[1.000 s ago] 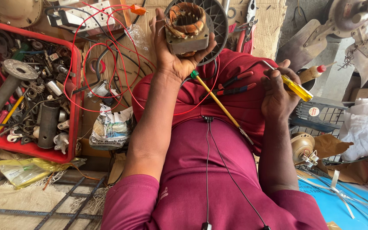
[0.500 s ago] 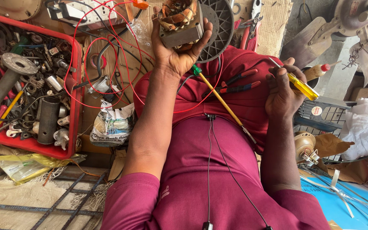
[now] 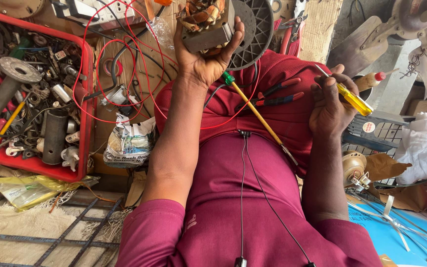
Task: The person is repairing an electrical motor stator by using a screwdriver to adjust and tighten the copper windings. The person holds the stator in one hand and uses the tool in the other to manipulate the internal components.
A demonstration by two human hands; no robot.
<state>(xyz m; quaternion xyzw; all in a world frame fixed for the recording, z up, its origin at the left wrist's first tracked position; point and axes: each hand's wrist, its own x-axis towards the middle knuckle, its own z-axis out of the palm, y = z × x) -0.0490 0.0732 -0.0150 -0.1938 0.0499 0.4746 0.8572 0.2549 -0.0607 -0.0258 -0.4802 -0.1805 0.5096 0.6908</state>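
Holding up a motor core (image 3: 207, 24) at the far centre of the scene, our left hand (image 3: 204, 59) wraps its fingers round the boxy metal block, copper windings showing on top. We judge it heavy, rigid and sharp-edged; best gripped by the flat steel sides, since the fine windings and red wires (image 3: 124, 59) look fragile. Our right hand (image 3: 328, 106), at the right, is clenched round a screwdriver (image 3: 353, 99) with a smooth yellow translucent handle. A long yellow rod with a green tip (image 3: 258, 116) lies across our ribbed maroon lap beside red-handled pliers (image 3: 277, 94). At the left, a red plastic tray (image 3: 87, 99) holds greasy metal parts; a grey slotted fan guard (image 3: 255, 29) sits behind the core.
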